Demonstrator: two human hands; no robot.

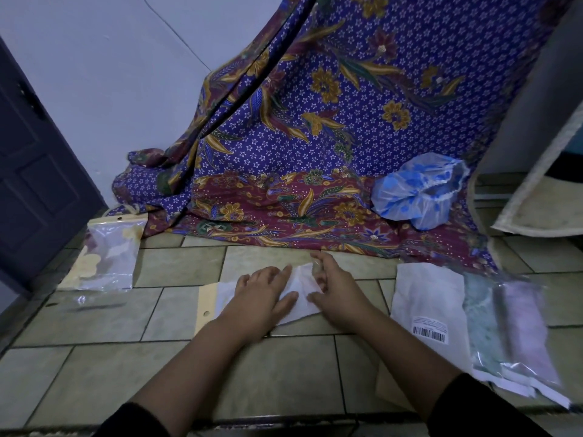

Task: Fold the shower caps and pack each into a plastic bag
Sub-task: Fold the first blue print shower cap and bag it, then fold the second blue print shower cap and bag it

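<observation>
Two bare forearms are stretched over the tiled floor (94,326), the left hand (262,291) pressed flat and open on a plastic bag (299,298) with a cream header strip, white folded material seen inside. Its right edge is touched by the right hand (334,288), fingers loosely spread. A filled bag (107,257) lies far left; more packets (511,326) lie right. One blue-patterned shower cap (419,190), unfolded and puffed, rests far right on batik cloth (315,137).
</observation>
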